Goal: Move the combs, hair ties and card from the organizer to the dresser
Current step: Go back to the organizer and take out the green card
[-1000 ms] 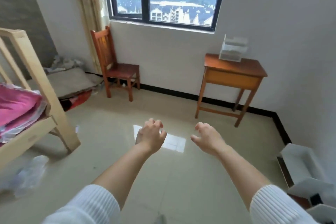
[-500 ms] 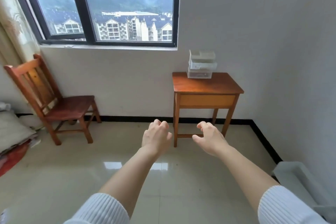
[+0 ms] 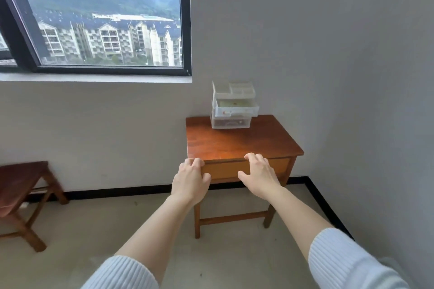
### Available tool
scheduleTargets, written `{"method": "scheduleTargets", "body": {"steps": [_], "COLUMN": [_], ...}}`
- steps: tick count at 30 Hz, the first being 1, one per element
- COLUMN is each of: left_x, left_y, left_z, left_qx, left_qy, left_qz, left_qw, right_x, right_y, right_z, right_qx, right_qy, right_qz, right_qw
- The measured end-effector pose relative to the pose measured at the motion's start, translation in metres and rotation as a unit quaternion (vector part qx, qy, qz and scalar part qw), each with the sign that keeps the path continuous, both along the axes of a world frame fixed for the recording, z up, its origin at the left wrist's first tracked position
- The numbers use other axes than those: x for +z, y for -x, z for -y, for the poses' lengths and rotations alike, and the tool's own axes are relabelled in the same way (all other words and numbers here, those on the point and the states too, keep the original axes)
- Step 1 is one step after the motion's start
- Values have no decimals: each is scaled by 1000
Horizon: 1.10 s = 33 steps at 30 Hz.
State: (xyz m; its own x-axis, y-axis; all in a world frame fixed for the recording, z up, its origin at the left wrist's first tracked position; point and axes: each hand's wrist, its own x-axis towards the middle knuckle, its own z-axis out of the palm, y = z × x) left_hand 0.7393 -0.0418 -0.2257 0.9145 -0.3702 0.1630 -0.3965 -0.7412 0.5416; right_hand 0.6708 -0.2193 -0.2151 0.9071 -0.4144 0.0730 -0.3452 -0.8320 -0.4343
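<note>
Head view: a clear plastic organizer (image 3: 232,105) is seen standing at the back of the wooden dresser (image 3: 239,143), close to the wall and just right of the window (image 3: 94,16). Its middle drawer is pulled part-way out; a pale greenish lining and a few small coloured specks are made out inside, but combs, hair ties and card cannot be told apart at this range. The bottom drawer appears pushed in, with something small and dim behind its front. The top tray compartments look bare, though this is not certain. The dresser top in front of the organizer is bare wood, so nothing is judged to have been moved across yet; the whole transfer is taken as left to do. The left hand (image 3: 190,180) is held in the air, overlapping the dresser's near left corner in the picture, fingers curled loosely inward, nothing held. The right hand (image 3: 258,176) is held likewise before the drawer front, fingers half spread and bent, also bare. Whether either hand touches the wood cannot be told. Both are well short of the organizer. White knit sleeves (image 3: 347,263) are noted at both forearms. A wooden chair (image 3: 21,192) is partly seen at far left, well apart from the dresser.
</note>
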Motion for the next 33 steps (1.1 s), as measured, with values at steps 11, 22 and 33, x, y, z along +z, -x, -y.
{"method": "scheduleTargets", "body": {"steps": [11, 22, 33], "left_x": [-12, -15, -3], "left_y": [-224, -372, -428], "left_z": [137, 257, 326], "left_qx": [-60, -134, -32], "left_qy": [13, -47, -10], "left_qz": [29, 76, -317], "left_qw": [998, 987, 948], "right_x": [-19, -24, -33], "right_y": [-212, -354, -425], "right_z": [133, 253, 307], "right_qx": [-35, -107, -72], "right_qy": [6, 58, 90], "right_qz": [0, 9, -181], "right_qw": [999, 992, 977]}}
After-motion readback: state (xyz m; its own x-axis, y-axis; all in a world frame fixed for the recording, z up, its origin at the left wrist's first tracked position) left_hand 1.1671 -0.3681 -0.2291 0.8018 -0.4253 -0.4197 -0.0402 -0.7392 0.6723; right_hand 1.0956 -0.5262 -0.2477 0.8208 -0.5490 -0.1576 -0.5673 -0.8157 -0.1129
